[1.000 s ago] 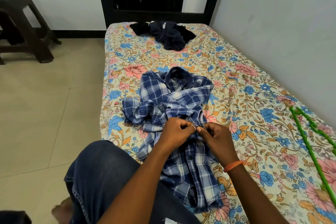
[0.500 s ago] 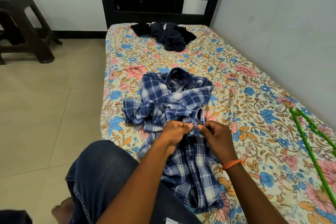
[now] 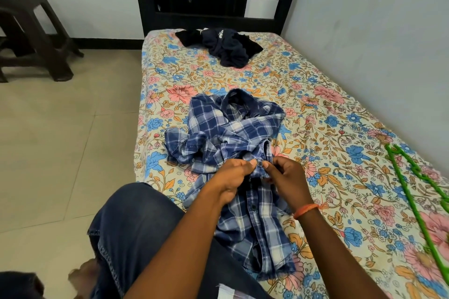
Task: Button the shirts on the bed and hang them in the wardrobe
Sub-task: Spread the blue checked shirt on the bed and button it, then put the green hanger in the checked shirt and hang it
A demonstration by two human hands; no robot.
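A blue and white plaid shirt (image 3: pixel 233 133) lies crumpled along the middle of the floral bed (image 3: pixel 328 114). Its lower front runs toward me with dark buttons showing along the placket. My left hand (image 3: pixel 230 177) pinches one edge of the placket at a button. My right hand (image 3: pixel 284 177), with an orange thread at the wrist, pinches the facing edge just beside it. A dark navy garment (image 3: pixel 223 46) sits bunched near the black headboard.
Green plastic hangers (image 3: pixel 418 192) lie on the bed at the right, close to the wall. A dark plastic stool (image 3: pixel 31 31) stands on the tiled floor at the left. My knee in blue jeans (image 3: pixel 136 223) rests against the bed's near edge.
Both hands have stayed at the same button on the placket, with only small finger movements. The shirt has barely shifted.
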